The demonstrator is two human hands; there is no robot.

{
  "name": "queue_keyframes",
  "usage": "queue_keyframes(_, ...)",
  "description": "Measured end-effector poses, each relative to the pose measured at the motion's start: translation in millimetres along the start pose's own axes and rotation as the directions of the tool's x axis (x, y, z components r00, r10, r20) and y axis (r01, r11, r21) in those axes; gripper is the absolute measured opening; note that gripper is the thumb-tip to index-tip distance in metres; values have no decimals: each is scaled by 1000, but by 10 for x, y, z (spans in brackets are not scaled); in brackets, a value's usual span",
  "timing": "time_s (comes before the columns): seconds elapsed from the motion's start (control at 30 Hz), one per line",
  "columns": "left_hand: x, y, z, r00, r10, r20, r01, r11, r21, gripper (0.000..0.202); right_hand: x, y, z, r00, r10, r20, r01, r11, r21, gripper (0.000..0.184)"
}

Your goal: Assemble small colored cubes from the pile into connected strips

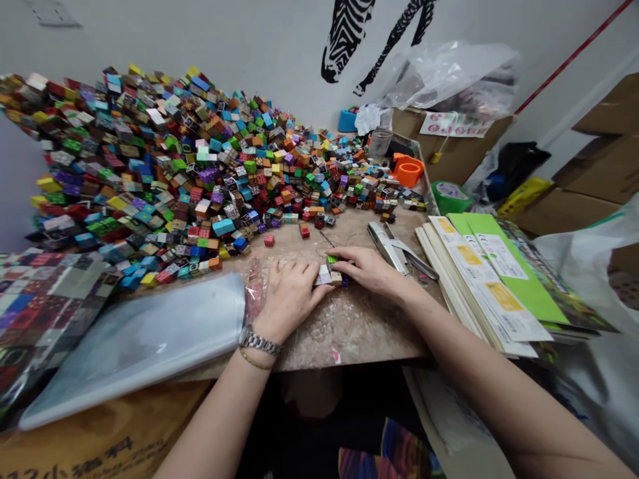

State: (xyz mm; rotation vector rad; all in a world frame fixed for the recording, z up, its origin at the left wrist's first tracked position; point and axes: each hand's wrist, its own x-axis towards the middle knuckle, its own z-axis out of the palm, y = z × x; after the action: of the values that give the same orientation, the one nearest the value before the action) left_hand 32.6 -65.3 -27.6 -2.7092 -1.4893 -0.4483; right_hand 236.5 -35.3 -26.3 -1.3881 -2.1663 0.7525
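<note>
A small cluster of printed cubes (325, 274), with white, green and beige faces showing, sits on the worktop between my hands. My left hand (292, 293) presses against its left side, thumb along the near edge. From the right, my right hand (372, 269) closes its fingers and thumb around the other side, by the green cube (332, 259). Part of the cluster is hidden under the fingers. Just beyond my hands, a red cube (304, 231) and a pink-red cube (269, 240) lie loose.
A big heap of coloured cubes (190, 173) covers the back and left. Clear plastic bags (150, 339) lie at front left. Right of my hands are a stapler (387, 247) and stacked green and white cards (479, 279). Orange tape (408, 170) and green tape (452, 197) stand behind.
</note>
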Motion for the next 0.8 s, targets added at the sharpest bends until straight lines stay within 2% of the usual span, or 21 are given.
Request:
queue_keyframes(0.17, -4, -4, 7, 1000, 4, 6, -4, 1000, 8, 39, 1, -4, 16, 1000, 17, -19, -16, 1000, 17, 37)
queue_keyframes(0.3, -14, -8, -2, 999, 39, -29, -38, 999, 21, 41, 5, 17, 31, 1000, -2, -20, 2, 1000, 21, 37)
queue_keyframes(0.53, -50, -4, 6, 988, 144, -59, -139, 987, 86, 32, 6, -4, 30, 1000, 8, -13, -8, 1000, 9, 37)
queue_keyframes(0.8, -56, -4, 32, 985, 160, -61, -155, 985, 82, 27, 37, 34, 80, 997, 37, -66, -33, 998, 57, 32)
